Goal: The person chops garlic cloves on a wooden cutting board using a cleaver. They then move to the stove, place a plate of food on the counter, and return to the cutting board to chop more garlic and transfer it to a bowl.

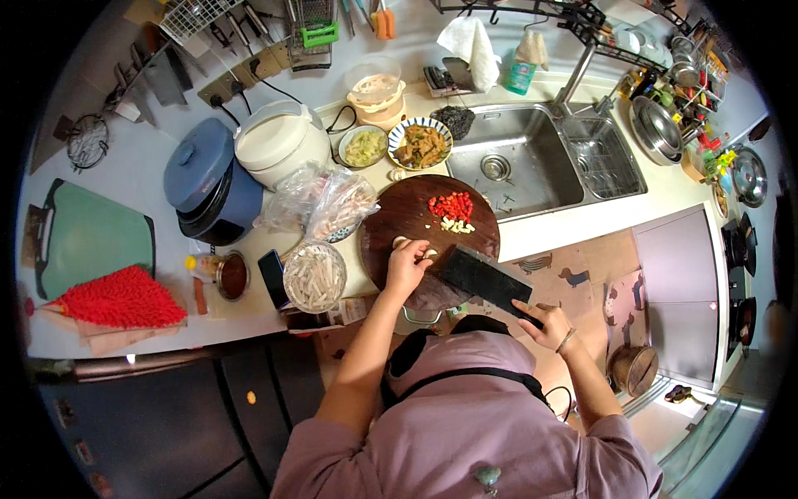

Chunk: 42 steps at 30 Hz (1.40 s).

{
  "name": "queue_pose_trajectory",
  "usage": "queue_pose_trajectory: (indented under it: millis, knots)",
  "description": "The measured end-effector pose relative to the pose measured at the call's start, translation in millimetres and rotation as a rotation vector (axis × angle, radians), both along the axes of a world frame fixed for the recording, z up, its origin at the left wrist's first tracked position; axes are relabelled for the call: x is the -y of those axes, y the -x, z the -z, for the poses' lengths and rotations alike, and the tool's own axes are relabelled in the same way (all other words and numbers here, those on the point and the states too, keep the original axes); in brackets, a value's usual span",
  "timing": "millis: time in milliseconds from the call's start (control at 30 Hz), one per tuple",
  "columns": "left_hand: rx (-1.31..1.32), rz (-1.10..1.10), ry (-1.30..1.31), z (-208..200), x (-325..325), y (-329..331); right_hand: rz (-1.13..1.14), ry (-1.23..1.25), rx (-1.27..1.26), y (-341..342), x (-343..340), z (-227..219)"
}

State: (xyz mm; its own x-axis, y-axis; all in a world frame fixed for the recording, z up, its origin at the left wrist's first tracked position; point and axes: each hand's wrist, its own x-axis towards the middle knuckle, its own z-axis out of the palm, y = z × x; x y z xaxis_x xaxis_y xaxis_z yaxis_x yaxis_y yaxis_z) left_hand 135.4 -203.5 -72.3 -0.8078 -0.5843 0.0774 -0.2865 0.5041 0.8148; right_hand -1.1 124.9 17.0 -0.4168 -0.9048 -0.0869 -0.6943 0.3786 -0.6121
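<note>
The person near me wears a loose T-shirt [474, 420] in dusty mauve, softly creased across the front, with short, wide sleeves [332, 445] that end near the elbows. A narrow black strap [465, 373] curves across the middle of the shirt, dark black cloth [406, 353] shows past its hem, a thin black cord [570, 407] loops out at the right side, and a small greenish pendant [488, 475] lies high on the chest. The left hand [405, 270] and right hand [547, 324] are bare, with a slim bracelet [567, 340] circling the right wrist.
</note>
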Motion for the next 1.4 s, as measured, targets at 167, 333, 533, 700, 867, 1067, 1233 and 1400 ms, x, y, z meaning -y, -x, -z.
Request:
queue_pose_trajectory:
  millis: [167,333,533,700,867,1067,1233,1400]
  knots:
    - [-0.022,-0.139,0.043,-17,6,-26,0.095,0.209,-0.117,-20,27,1]
    - [-0.110,-0.352,0.140,-18,10,-54,0.088,0.194,-0.247,-47,47,50]
    - [-0.051,-0.346,0.101,-25,7,-59,0.014,-0.039,-0.338,-33,48,56]
    - [-0.120,-0.371,0.002,-8,2,-49,0.136,0.192,-0.061,-31,48,34]
    - [-0.271,-0.559,0.003,-1,7,-40,0.094,0.198,-0.203,-47,50,64]
    - [-0.257,-0.514,-0.007,-16,9,-33,-0.035,0.020,-0.125,-33,57,50]
    - [-0.213,-0.227,0.078,-22,-10,-13,0.194,0.345,0.406,-24,40,34]
    - [0.098,0.079,0.274,-21,-18,10,0.460,0.349,0.947,-24,36,33]
